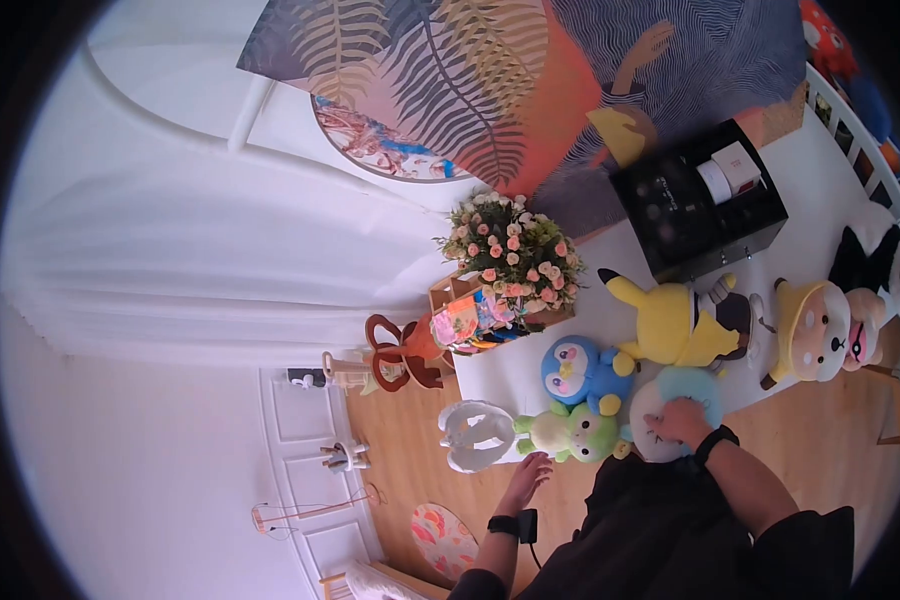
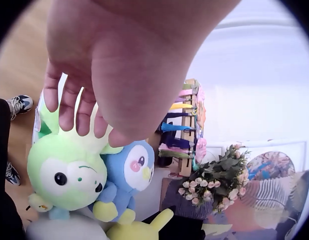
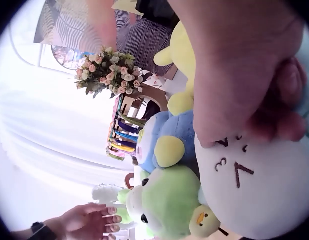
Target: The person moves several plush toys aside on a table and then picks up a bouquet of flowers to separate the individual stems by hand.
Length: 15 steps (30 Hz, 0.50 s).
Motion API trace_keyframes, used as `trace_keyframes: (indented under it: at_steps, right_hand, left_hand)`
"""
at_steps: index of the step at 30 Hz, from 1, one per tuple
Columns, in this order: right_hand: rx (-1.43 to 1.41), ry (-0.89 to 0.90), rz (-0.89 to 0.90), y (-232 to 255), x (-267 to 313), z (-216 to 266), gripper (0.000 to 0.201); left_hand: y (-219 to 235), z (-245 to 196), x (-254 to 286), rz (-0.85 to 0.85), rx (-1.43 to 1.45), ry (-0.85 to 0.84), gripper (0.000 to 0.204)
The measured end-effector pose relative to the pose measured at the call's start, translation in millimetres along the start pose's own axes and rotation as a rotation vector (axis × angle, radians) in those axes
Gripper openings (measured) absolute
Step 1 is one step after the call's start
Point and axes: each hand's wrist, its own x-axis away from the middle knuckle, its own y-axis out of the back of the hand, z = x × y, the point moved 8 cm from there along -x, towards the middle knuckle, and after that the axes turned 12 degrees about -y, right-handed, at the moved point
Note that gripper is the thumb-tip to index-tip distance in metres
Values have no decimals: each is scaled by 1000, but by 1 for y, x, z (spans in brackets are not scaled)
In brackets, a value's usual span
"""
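Note:
My right hand (image 1: 679, 422) grips a round white plush toy (image 3: 254, 190) with a stitched face and a pale blue part, its fingers curled against the plush. My left hand (image 2: 124, 65) hangs with loose fingers, holding nothing, beside the green plush toy (image 1: 592, 432) near the table edge. That green toy has a white muzzle and a small yellow chick (image 3: 204, 220) at its side. A blue penguin plush (image 1: 587, 375) sits just behind it. Farther along the table is a yellow plush (image 1: 660, 322) with long ears.
A white hollow ornament (image 1: 477, 436) stands at the table's end. Behind the toys are a flower bouquet (image 1: 510, 250), a wooden rack (image 2: 188, 125) of colourful bands and a black box (image 1: 695, 205). More plush toys, including a yellow-hooded one (image 1: 812, 325), line the right side.

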Motion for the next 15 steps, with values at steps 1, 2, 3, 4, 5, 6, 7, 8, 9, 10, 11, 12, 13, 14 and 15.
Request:
trace_keyframes:
  at_steps: [1, 2, 3, 4, 5, 6, 7, 8, 9, 10, 11, 12, 13, 14, 15]
  right_hand:
    - [-13, -37, 57, 1, 2, 1, 54]
    - [-21, -43, 52, -4, 0, 2, 54]
    - [6, -47, 3, -7, -4, 1, 56]
    - [34, -55, -47, -8, -6, 0, 59]
    - [25, -71, -57, -12, -6, 0, 59]
    - [25, -79, -94, -11, -5, 1, 59]
    - [26, -91, -137, -8, -4, 1, 59]
    - [18, -115, -163, -5, -4, 0, 59]
    - [43, -101, -159, -6, -2, 3, 60]
    - [73, -91, -155, -7, 2, 6, 61]
    - [90, -115, -175, -8, 4, 6, 61]
    - [94, -129, -269, -10, 8, 7, 61]
    - [102, -135, -359, -9, 11, 8, 61]
    - [138, -140, -367, -13, 11, 9, 61]
    - [143, -173, -405, -16, 11, 9, 61]
  left_hand:
    - [-1, 0, -6, 22, -56, 9, 24]
    - [-1, 1, -12, 45, -112, 16, 25]
    - [1, 3, -20, 56, -121, 15, 25]
    - [3, 3, -30, 77, -240, -14, 27]
    - [3, 3, -40, 101, -358, -48, 30]
    - [2, 5, -48, 123, -364, -54, 30]
    - [-4, -7, -58, 191, -549, -244, 30]
    - [-13, -21, -69, 260, -728, -447, 30]
    - [-23, -36, -67, 248, -826, -480, 32]
    - [-27, -35, -77, 349, -937, -516, 36]
    - [-31, -39, -86, 387, -948, -615, 38]
    - [-36, -40, -90, 410, -946, -709, 39]
    - [-38, -43, -96, 412, -907, -721, 39]
    - [-42, -41, -105, 481, -954, -701, 42]
    - [-43, -39, -110, 544, -1005, -672, 45]
